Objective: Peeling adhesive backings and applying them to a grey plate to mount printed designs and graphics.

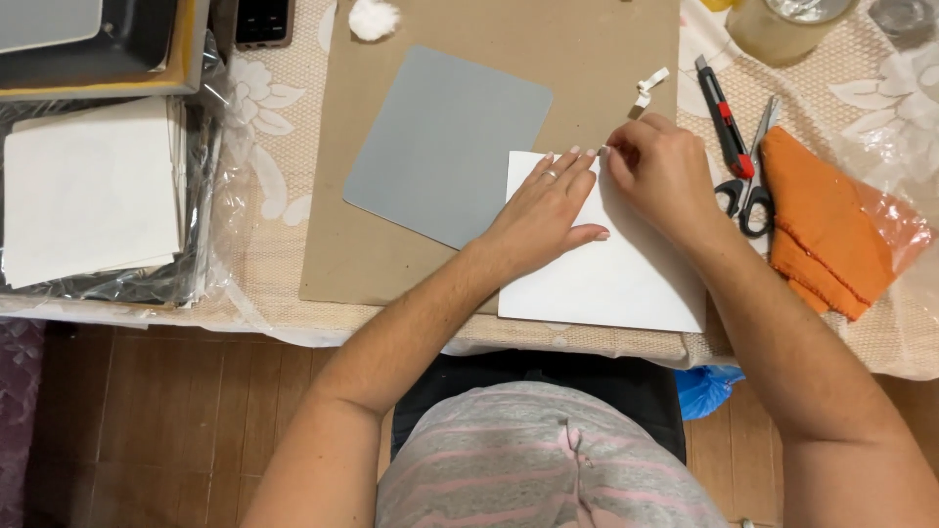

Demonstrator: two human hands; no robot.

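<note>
On the brown cardboard sheet (430, 264) near the table's front edge lies a white square board (611, 279), its lower right part running past the cardboard onto the lace tablecloth (264, 210). Left hand (543, 210): open, palm down, fingers spread flat on the board's upper left portion, pressing it; a ring shows on one finger. Right hand (660, 176): closed in a pinch, thumb and fingertips meeting at the board's top edge, just beside the left fingertips. What the pinch holds is too small to tell. Both hands touch the board; the rest of it extends toward the person, below and between the wrists.

Grey rounded panel (445, 142): tilted, on the cardboard, just left of the board, near the left hand, not touched. Small curled white strip (648, 86) on the cardboard above the right hand. White cotton wad (374, 18) at the cardboard's top left.

Right of the right hand: red-and-black utility knife (722, 117), scissors (751, 176), folded orange cloth (822, 230), all apart from the hand. Far left: stack of white boards (93, 191) in plastic wrap.
</note>
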